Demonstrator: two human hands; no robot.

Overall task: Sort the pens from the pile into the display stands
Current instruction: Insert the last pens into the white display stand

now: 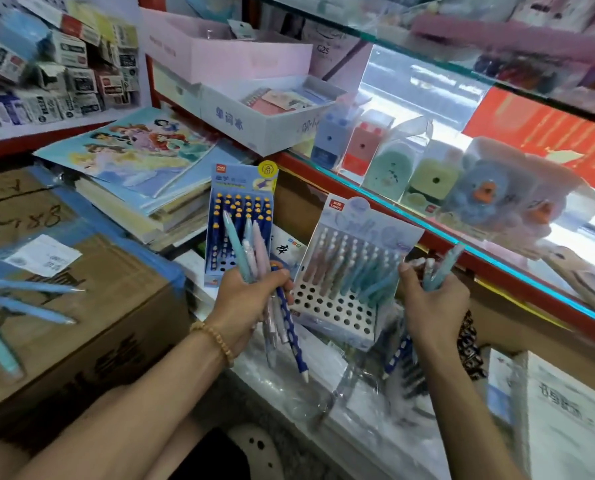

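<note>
My left hand [246,299] grips a bunch of pens [251,251]: pastel blue, pink and white ones plus a dark blue dotted pen [294,337] pointing down. My right hand [434,303] holds a few light blue and white pens [438,268] upright. Between the hands stands a pale blue display stand [337,306] with pastel pens in its back rows and open holes in front. Behind my left hand is a dark blue display stand [220,268] filled with yellow-capped blue pens. More dark blue pens [401,358] lie below my right hand on clear plastic.
A cardboard box [92,306] at left carries three loose light blue pens [29,306]. Stacked picture books [140,168] lie behind it. A glass counter [497,261] with pencil sharpeners runs along the right. A white box [566,417] sits at the lower right.
</note>
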